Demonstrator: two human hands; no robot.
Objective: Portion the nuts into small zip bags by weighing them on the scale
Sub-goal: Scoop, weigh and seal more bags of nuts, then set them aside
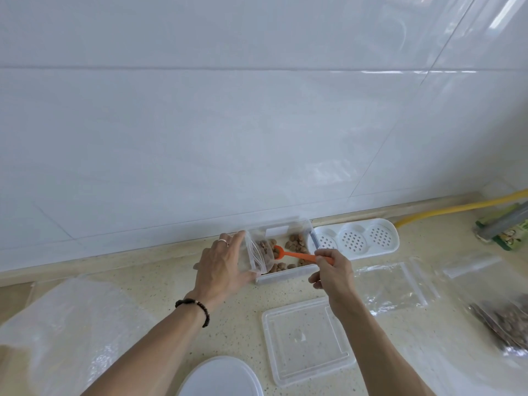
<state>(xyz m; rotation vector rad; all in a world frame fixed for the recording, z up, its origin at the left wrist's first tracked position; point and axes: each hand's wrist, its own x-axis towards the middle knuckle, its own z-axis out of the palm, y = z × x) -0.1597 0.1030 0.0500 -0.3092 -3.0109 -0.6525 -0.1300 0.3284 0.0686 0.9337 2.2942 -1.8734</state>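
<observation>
Your left hand grips a small bag, mouth toward the spoon. Your right hand pinches the orange spoon, tipping nuts in.

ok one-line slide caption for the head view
Left hand holds a small zip bag open at the nut container while right hand spoons nuts in with an orange spoon.

Both forearms reach forward. Left hand: fingers extended, thumb hidden, holding the small zip bag. Right hand (knuckles up) fingers curled, pinching the orange spoon.
</observation>
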